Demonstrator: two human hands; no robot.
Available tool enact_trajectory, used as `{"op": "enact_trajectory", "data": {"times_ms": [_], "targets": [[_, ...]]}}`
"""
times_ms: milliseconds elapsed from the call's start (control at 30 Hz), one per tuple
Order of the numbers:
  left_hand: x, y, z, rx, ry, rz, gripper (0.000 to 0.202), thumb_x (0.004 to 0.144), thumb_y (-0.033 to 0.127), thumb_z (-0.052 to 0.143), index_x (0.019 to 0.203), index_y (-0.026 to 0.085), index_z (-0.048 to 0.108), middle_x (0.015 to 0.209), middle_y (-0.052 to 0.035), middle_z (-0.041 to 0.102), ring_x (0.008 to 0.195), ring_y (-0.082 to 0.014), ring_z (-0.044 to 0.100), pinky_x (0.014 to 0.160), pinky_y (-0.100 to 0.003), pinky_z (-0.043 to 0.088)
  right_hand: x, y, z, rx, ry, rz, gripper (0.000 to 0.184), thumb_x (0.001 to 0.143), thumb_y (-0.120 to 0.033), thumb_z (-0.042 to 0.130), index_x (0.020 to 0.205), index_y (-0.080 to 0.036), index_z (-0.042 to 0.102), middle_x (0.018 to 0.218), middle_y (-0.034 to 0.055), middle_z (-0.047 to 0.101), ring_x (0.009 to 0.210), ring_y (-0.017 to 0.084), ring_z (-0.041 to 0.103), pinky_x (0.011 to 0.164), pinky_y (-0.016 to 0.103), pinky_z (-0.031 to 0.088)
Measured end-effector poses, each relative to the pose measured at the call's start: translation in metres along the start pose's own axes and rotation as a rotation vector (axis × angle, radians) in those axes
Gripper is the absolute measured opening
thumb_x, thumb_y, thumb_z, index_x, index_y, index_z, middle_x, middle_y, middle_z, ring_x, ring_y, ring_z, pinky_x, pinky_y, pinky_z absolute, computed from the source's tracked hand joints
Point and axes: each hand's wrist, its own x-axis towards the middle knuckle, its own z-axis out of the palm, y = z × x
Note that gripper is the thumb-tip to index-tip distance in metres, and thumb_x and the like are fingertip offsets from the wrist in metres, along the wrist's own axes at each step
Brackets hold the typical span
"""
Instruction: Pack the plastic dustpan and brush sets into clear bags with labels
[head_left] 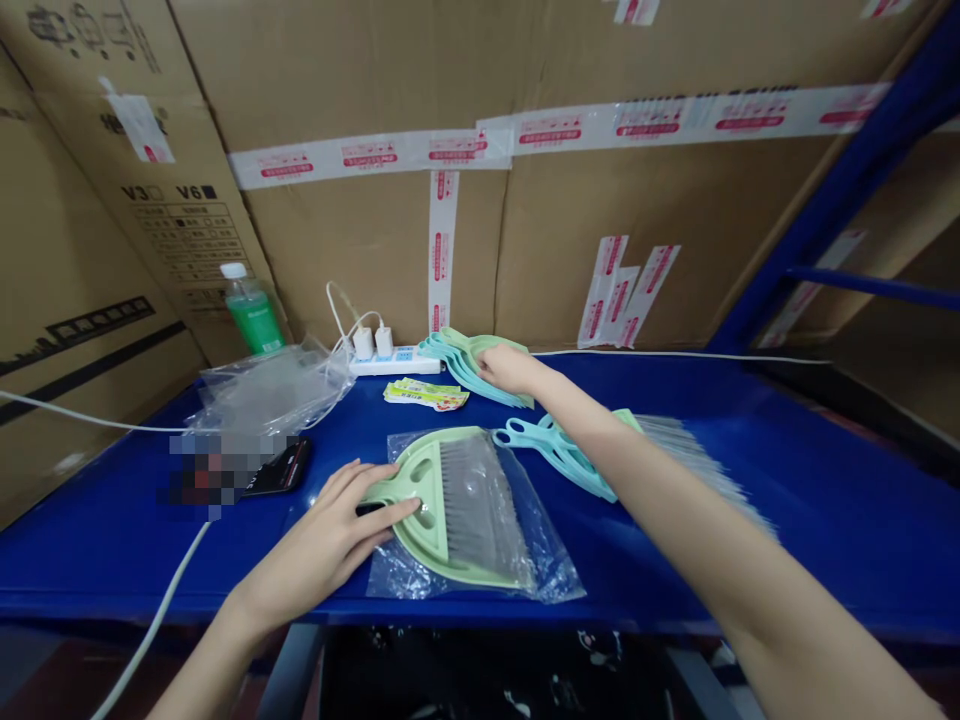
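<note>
Left hand: my left hand lies palm down, fingers spread, fingertips on the handle end of the near set.
Near set: pale green dustpan at the table's front edge, a green brush lying in it, grey bristles to the right.
Wrapping: clear plastic bag showing around the pan's wide end; how far the pan sits inside, I cannot tell.
Right hand: my right hand reaches to the back, fingers curled at the stack's top piece; pinching or only touching, I cannot tell.
Stack: dustpans, light blue with green on top, just beside the white power strip.
Under my right forearm: more brushes, mostly light blue, grey bristles pointing right.
Between strip and near set: bright snack-like packets.
Left side: loose clear bags, a dark phone partly beneath, green-labelled bottle behind.
Surface: blue table.
Backdrop: taped cardboard.
</note>
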Motion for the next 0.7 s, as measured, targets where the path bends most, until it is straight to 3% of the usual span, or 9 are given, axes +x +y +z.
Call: {"op": "enact_trajectory", "data": {"times_ms": [200,233,300,400,567,700], "targets": [[0.0,-0.002,0.003,0.032,0.027,0.014,0.043,0.094,0.014,0.038,0.126,0.037,0.053,0.129,-0.006,0.051,0.12,-0.0228,0.047,0.101,-0.051,0.042,-0.033,-0.016,-0.01,0.045,0.139,0.013,0.02,0.089,-0.017,0.047,0.105,-0.012,0.059,0.115,0.0189,0.059,0.109,0.029,0.054,0.084,0.037,0.044],[-0.001,-0.002,0.004,0.032,0.028,0.004,0.042,0.094,0.014,0.038,0.126,0.037,0.053,0.129,-0.0058,0.051,0.119,-0.0227,0.048,0.1,-0.05,0.043,-0.044,-0.02,-0.01,0.078,0.167,-0.026,0.018,0.09,-0.017,0.046,0.103,-0.014,0.058,0.114,0.0164,0.06,0.109,0.026,0.054,0.085,0.036,0.043],[-0.001,-0.003,0.005,0.019,0.042,-0.03,0.04,0.094,0.017,0.04,0.125,0.037,0.053,0.128,-0.0061,0.051,0.115,-0.0225,0.051,0.095,-0.046,0.047,-0.066,-0.027,-0.009,0.346,0.194,-0.182,0.014,0.089,-0.014,0.044,0.092,-0.016,0.057,0.094,0.01,0.065,0.09,0.02,0.061,0.078,0.033,0.046],[-0.003,-0.003,0.004,-0.019,0.078,-0.067,0.035,0.095,0.021,0.041,0.122,0.036,0.056,0.125,-0.0062,0.052,0.108,-0.0209,0.053,0.086,-0.037,0.051,-0.092,-0.03,0.003,0.665,-0.023,-0.311,0.01,0.087,-0.014,0.045,0.08,-0.019,0.05,0.069,0.0006,0.061,0.064,0.015,0.061,0.063,0.028,0.047],[-0.005,-0.005,0.002,-0.045,0.151,-0.078,0.035,0.096,0.019,0.038,0.116,0.036,0.061,0.113,-0.0041,0.055,0.1,-0.0171,0.056,0.084,-0.032,0.051,-0.102,-0.021,0.029,1.034,-0.365,-0.097,0.013,0.087,-0.012,0.039,0.078,-0.021,0.037,0.063,-0.0056,0.056,0.049,0.01,0.06,0.048,0.022,0.048],[-0.005,-0.005,0.002,-0.078,0.223,-0.078,0.033,0.096,0.019,0.038,0.114,0.032,0.063,0.107,-0.005,0.054,0.098,-0.0159,0.057,0.082,-0.028,0.052,-0.1,-0.021,0.036,1.184,-0.433,0.017,0.009,0.089,-0.014,0.04,0.096,-0.02,0.038,0.061,-0.0081,0.055,0.044,0.008,0.059,0.045,0.019,0.049]]}}
